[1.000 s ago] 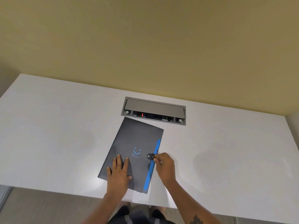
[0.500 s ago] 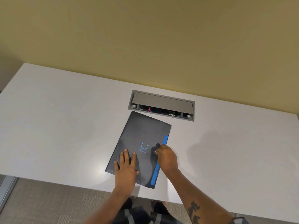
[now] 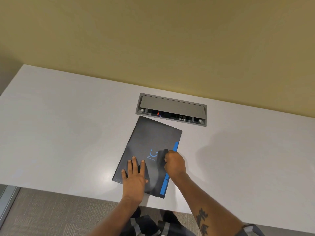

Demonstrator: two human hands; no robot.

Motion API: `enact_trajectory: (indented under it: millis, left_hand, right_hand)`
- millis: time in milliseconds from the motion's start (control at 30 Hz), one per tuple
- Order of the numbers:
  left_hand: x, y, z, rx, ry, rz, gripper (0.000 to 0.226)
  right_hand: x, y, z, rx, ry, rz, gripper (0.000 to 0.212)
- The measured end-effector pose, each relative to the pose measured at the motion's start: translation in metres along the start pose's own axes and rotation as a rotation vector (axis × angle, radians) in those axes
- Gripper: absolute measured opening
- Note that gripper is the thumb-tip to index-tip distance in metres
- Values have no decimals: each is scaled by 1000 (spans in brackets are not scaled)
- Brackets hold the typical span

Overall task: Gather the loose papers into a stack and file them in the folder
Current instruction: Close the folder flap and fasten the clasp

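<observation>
Two hands at work on one closed folder. Left hand (image 3: 134, 174) lies flat and open, palm down, fingers spread, pressing the near-left part of the cover. Right hand (image 3: 174, 163) is curled into a loose fist at the folder's right side, fingertips pinched at a small dark round closure button (image 3: 165, 151) just left of the blue strip; what exactly it pinches is hidden by the knuckles, so whether it grips the button or a cord I cannot tell. Right forearm carries a dark tattoo (image 3: 202, 221). The folder is a dark grey, flat rectangular folder (image 3: 151, 138) with a blue smile mark and small blue lettering (image 3: 153, 155) near its middle and a bright blue strip (image 3: 167, 169) running down its right edge. It lies closed on the bench, turned a little clockwise, its near corner close to the bench's front edge and its far-left corner just short of the cable box. No loose sheets show; any papers inside are out of sight. The bench is a white, smooth-topped bench (image 3: 68, 133). Set into it beyond the folder is a grey metal recessed cable box (image 3: 171, 109) with its lid tilted up, dark sockets and a small red light beneath. Behind stands a plain yellow-olive wall (image 3: 153, 40). Below the front edge, grey carpet (image 3: 51, 215) and the person's dark clothing with grey stripes (image 3: 146, 225).
</observation>
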State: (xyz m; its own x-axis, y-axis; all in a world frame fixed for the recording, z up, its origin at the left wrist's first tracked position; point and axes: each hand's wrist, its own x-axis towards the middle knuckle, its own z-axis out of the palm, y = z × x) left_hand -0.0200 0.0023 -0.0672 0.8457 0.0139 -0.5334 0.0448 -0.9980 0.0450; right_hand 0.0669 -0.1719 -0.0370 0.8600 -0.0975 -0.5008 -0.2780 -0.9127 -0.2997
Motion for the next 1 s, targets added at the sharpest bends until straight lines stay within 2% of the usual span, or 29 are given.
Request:
enact_trajectory:
  millis: [233,367,433,500,567,633,700,800,933,1000]
  left_hand:
    - [-2,2,-15,20,-8,-1,88]
    - [2,-2,-39,-13,62,-48,90]
    - [6,-14,-53,-134,174,-82,85]
    - [13,-30,-61,-238,267,-129,73]
    - [19,-48,-65,-281,260,-200,59]
    - [23,-60,-65,-322,177,-270,53]
    - [26,-68,-60,-392,144,-305,45]
    - [32,-74,-51,-538,155,-294,35]
    - [35,-79,-45,-924,216,-332,18]
    - [33,-82,-44,-1082,261,-366,19]
  right_hand:
    - [-1,-1,-1,101,16,39,34]
    - [-7,6,-6,243,60,36,16]
    - [-14,14,-7,438,136,98,13]
    - [-23,23,-8,636,191,223,26]
    - [-30,29,-7,793,196,323,34]
    - [-34,32,-5,883,186,354,29]
    - [-35,33,-5,936,152,364,19]
    - [-33,28,-6,974,63,390,20]
    - [-31,20,-6,977,37,416,23]
    - [-32,12,-3,972,17,414,21]
